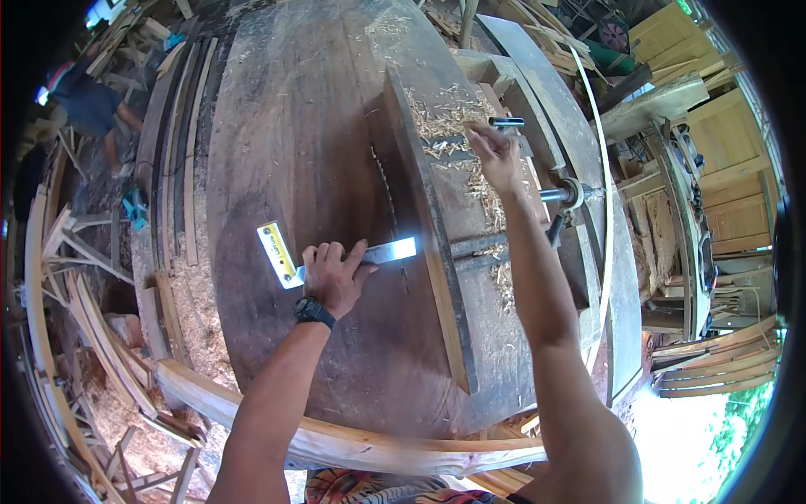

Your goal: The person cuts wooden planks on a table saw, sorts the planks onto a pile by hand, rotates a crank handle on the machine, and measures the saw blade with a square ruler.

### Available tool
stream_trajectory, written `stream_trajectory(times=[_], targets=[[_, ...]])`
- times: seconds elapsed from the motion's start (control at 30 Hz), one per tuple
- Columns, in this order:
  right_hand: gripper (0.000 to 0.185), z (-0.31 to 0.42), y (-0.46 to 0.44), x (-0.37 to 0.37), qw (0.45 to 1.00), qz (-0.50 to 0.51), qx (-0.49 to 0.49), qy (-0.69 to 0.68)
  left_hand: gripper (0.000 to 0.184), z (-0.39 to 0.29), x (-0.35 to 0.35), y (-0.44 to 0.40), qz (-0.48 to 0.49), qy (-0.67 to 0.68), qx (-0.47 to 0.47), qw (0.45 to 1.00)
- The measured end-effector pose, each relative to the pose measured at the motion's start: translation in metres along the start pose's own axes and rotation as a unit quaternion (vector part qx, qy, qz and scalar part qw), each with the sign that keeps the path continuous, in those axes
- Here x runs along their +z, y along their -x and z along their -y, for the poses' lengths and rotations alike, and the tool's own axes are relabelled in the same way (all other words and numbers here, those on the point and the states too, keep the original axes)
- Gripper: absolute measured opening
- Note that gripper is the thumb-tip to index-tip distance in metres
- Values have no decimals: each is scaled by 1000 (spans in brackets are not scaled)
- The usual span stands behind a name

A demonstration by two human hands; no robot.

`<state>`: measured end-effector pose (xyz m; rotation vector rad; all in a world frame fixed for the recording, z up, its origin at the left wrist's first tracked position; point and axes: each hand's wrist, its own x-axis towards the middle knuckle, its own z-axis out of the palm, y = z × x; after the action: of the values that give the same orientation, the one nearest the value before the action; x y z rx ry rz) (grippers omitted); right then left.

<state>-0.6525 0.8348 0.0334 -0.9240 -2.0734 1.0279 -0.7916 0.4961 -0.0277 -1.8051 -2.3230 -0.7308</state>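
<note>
A try square with a yellow-labelled stock (277,254) and a shiny metal blade (392,250) lies on the dark wooden bench. My left hand (332,273), with a black watch at the wrist, has its fingers over the blade close to the stock. A long board (432,235) stands on edge just right of the blade tip. Over wood shavings (449,113) beyond that board is my right hand (499,155), its fingers bent and slightly blurred. Beside its fingertips is a dark, shiny bar-shaped handle (506,122); whether they touch it I cannot tell.
A metal vise screw (571,195) projects at the bench's right side. A long pale strip (606,185) curves past it. A light beam (361,447) crosses the near edge. Another person (88,105) is at the upper left among timber pieces.
</note>
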Motion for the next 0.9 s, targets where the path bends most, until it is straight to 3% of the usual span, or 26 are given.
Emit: stream_trajectory(times=[0.03, 0.1, 0.13, 0.17, 0.2, 0.3, 0.47, 0.53, 0.6, 0.67, 0.77, 0.83, 0.9], targets=[[33, -18, 4, 10, 978, 33, -11, -205, 42, 1, 0, 0, -2, 2, 0, 1000], [45, -40, 8, 46, 913, -33, 38, -405, 42, 0, -1, 0, -6, -5, 1, 1000], [49, -43, 10, 68, 990, 10, -20, -139, 42, 0, -2, 0, -9, -7, 1, 1000], [53, -41, 11, 94, 986, 50, -77, 138, 41, 1, -1, 0, -11, -7, 0, 1000], [55, 4, 8, 108, 956, 47, 18, -291, 40, 1, -1, -1, -12, -7, 2, 1000], [56, -2, 11, 100, 948, 83, -22, -305, 39, 1, -1, -1, -12, -1, 9, 1000], [62, -19, 20, 56, 895, -38, 59, -440, 40, 1, -1, 0, -11, 2, 2, 1000], [60, -31, 23, 91, 977, 1, -130, -169, 40, 1, 1, 0, -18, 2, 7, 1000], [57, -24, 26, 111, 985, 17, -141, -99, 40, 0, 2, -1, -17, -8, 8, 1000], [53, 9, 26, 98, 969, -2, 20, -246, 40, 0, 1, 0, -19, -16, 17, 1000], [50, 37, 48, 39, 988, -131, -29, -79, 37, 0, 2, 0, -23, -17, 19, 999], [55, 62, 81, -38, 973, -189, -76, 108, 38, -1, 1, 1, -16, -15, 16, 1000], [47, 66, 105, -97, 900, -183, 95, 385, 39, 0, 2, 0, -11, -16, 16, 1000]])
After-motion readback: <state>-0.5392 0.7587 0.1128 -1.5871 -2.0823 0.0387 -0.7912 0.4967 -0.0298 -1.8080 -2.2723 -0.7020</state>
